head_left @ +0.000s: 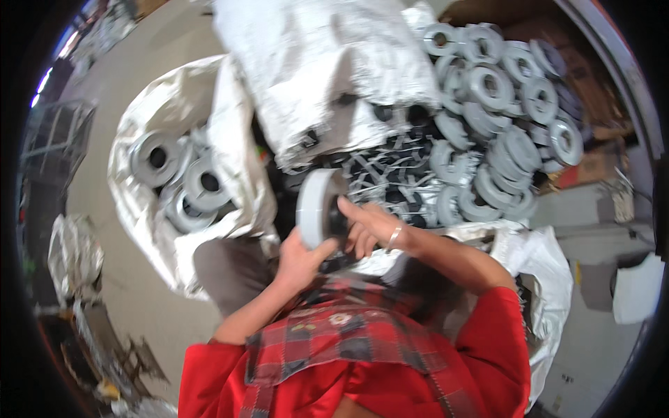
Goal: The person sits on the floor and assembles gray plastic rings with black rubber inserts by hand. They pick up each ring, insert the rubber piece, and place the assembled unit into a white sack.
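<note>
Upright on its edge over my lap is a grey ring-shaped plastic part [315,207] with a dark inner side facing right. My left hand [298,262] is closed round its lower edge, with the thumb across the near side. Against the dark side rests the thumb of my right hand [375,227]; its other fingers are curled in, and what they pinch is hidden and blurred. Just beyond my hands lies a heap of small black parts with silvery strips [390,174].
A white woven sack [125,202] at the left holds several grey rings [209,182]. Another large white sack [293,63] lies ahead, over the black parts. Many grey rings [491,87] are piled at the far right beside brown cardboard [592,90].
</note>
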Motion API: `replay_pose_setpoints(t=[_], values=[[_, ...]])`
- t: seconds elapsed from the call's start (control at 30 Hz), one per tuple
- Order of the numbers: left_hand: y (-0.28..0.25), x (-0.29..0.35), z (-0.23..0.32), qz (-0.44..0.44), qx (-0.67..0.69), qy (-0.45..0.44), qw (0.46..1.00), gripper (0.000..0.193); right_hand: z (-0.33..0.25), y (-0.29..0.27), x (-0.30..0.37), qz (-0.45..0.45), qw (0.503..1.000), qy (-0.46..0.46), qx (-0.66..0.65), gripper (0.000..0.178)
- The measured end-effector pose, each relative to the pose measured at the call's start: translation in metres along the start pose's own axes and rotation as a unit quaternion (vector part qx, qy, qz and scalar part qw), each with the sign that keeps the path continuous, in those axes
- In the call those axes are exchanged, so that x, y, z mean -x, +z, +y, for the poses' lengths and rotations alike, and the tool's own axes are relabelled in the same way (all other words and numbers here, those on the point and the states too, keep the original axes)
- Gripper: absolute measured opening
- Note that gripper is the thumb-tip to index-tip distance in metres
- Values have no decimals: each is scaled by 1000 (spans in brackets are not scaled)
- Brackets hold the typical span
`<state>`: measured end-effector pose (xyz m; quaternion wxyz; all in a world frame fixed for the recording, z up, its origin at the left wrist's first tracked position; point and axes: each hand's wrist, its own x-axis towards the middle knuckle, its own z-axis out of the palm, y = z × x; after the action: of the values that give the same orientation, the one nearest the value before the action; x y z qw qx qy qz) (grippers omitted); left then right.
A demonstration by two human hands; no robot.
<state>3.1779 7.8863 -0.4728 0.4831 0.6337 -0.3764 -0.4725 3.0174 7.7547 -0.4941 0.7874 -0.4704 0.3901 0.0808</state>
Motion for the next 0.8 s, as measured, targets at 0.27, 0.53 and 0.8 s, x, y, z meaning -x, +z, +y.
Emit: replay_pose_setpoints(t=[0.27,0.53,0.8], values=[[-101,-42,33,332,-299,280,850,88,-29,-154,44,539,693,-232,419,69],[-72,-33,8,206,37,95,973,53,60,-330,132,646,660,165,346,104],[-26,-21,-14,-3,94,-49,994,48,42,-148,41,307,731,34,609,76]])
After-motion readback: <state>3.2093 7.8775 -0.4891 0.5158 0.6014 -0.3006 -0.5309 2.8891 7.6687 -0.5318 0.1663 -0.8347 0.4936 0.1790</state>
